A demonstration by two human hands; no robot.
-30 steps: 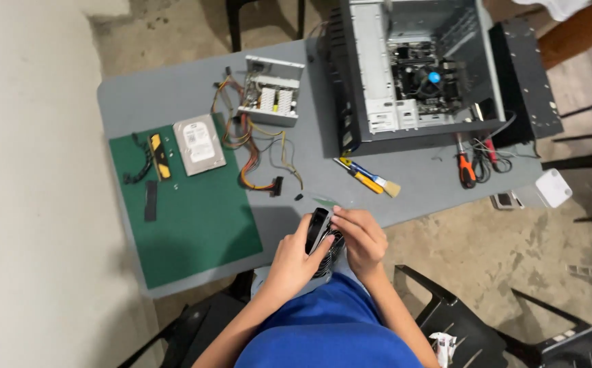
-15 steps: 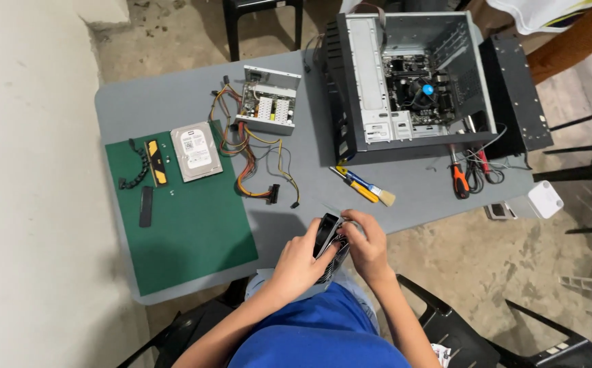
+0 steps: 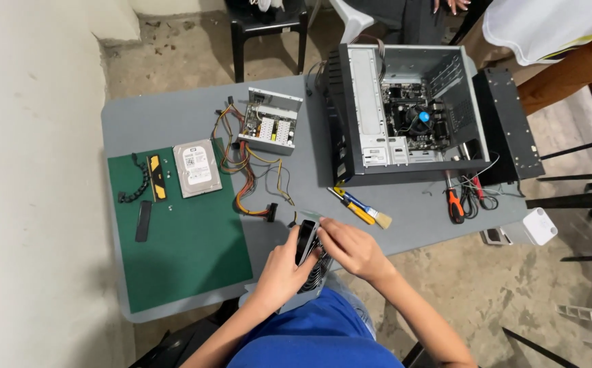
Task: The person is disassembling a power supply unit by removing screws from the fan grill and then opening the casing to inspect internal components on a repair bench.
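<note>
Both hands meet at the near edge of the grey table (image 3: 173,116), just above the lap. The left hand (image 3: 279,272) is cupped under and around a black cooling fan with a round slatted frame (image 3: 312,259), fingers closed on its side so the part sits upright and steady. The right hand (image 3: 352,249) lies over the top edge of the same fan, fingers curled down onto it; whether they pinch or only rest cannot be told. Held this way the fan is clear of the table and free to be turned.

Beyond the grip:
- One yellow-and-blue-handled brush (image 3: 361,208), just past the right hand.
- One open black computer case (image 3: 405,112) lying on its side, farther off, board exposed for access.
- One orange-handled tool (image 3: 454,204) beside a tangle of thin cables, right of the brush.
- One opened silver power supply box (image 3: 271,123) with coloured wire bundles trailing toward the grip.

To the left of the grip, one green work mat (image 3: 187,252) carries one silver hard drive (image 3: 196,167) and small dark parts, kept apart on a soft surface.
</note>
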